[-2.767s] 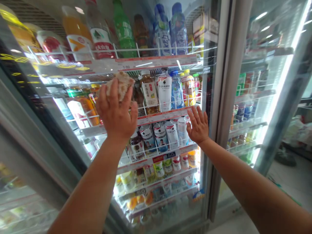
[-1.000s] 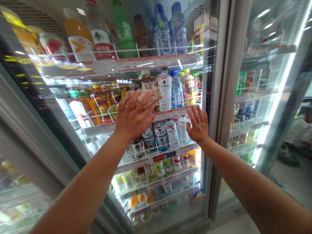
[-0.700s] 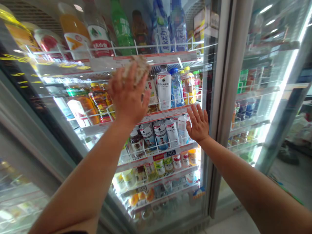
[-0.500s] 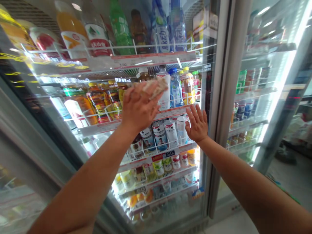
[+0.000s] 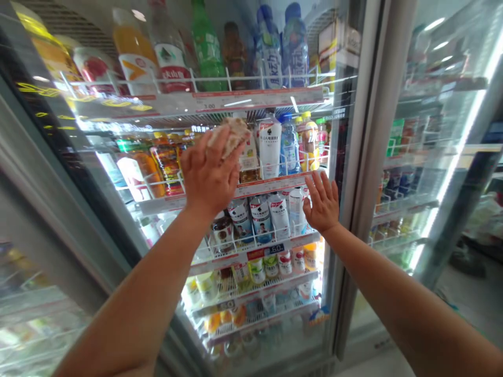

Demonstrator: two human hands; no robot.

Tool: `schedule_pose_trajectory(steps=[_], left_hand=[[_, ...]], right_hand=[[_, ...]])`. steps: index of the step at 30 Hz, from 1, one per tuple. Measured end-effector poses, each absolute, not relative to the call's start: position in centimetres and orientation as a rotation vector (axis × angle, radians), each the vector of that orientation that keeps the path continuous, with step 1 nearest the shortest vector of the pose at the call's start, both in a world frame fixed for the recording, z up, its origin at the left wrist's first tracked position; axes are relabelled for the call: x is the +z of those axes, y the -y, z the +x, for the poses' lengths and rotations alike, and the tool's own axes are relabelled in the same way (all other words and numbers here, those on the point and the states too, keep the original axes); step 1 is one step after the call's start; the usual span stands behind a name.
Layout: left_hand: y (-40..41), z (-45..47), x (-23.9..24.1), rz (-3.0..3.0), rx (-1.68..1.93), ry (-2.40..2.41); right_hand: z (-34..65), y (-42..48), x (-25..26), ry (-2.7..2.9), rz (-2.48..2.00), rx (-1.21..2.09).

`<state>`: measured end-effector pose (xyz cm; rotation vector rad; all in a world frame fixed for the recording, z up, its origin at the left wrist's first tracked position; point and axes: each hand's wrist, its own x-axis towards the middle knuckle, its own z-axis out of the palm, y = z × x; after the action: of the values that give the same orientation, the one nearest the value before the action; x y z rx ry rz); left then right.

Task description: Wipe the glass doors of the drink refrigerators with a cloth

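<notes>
Fingers [image 5: 215, 152] of our left hand [image 5: 208, 178] are holding a cloth [image 5: 234, 133] against the door [image 5: 129, 246] at mid height. Our right hand [image 5: 323, 203] is resting open, empty, beside the frame [image 5: 367, 157]. We are favouring even pressure, overlapping strokes.

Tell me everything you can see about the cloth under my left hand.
The cloth is a crumpled, off-white to beige rag that looks like soft fabric, bunched into a wad. The left hand presses it against the outside of the fridge's glass door. The fingers are spread over it, so only its upper part shows past the fingertips. It sits in front of the bottles standing on the second shelf. Blur hides its weave.
</notes>
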<state>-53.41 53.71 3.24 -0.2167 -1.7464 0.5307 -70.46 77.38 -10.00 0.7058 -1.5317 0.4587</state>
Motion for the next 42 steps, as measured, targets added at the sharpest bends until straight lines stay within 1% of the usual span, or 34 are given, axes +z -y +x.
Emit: schedule_pose_trajectory(steps=[2,6,10,12,15,18,20,24,28,32,35,37,39,42], left_hand=[[-53.1,-53.2,3.6,-0.260,0.596,1.727],[-52.9,-53.5,3.0,-0.538,0.851,1.785],[-52.9,-53.5,2.5,-0.567,0.795,1.795],[-52.7,-53.4,2.5,-0.596,0.755,1.778],[-52.4,-53.5,2.4,-0.634,0.677,1.767],[-52.4,-54.0,2.3,-0.683,0.542,1.690],[-52.6,-54.4,2.2,-0.684,0.439,1.642],[-52.5,-53.8,2.1,-0.580,0.332,1.781],[-50.0,-50.5,1.5,-0.428,0.417,1.837],[-46.6,-47.9,0.0,-0.089,0.422,1.770],[-45.5,-47.7,-0.7,-0.016,0.390,1.766],[-45.5,-47.9,-0.8,0.000,0.344,1.728],[-45.7,-48.0,-0.9,0.031,0.284,1.678],[-46.0,-47.9,-0.8,0.070,0.230,1.683]], right_hand=[[-70.5,-77.4,-10.0,1.525,0.710,0.459],[-70.6,-77.6,-10.1,1.497,0.709,0.445],[-69.0,-77.6,-9.3,1.478,0.750,0.490],[-67.1,-77.1,-7.8,1.415,0.823,0.523],[-63.7,-75.2,-3.9,1.280,0.998,0.491],[-61.6,-72.4,-0.1,1.354,1.191,0.408],[-61.6,-70.9,1.3,1.448,1.270,0.376],[-63.6,-70.4,0.3,1.522,1.278,0.315],[-65.1,-72.2,-1.2,1.435,1.311,0.250],[-66.1,-73.0,1.0,1.357,1.268,0.281],[-66.4,-72.2,3.3,1.270,1.153,0.432],[-66.0,-71.4,3.5,1.230,1.135,0.444],[-65.2,-70.7,2.9,1.236,1.211,0.348],[-64.0,-70.3,2.5,1.281,1.450,0.098]])
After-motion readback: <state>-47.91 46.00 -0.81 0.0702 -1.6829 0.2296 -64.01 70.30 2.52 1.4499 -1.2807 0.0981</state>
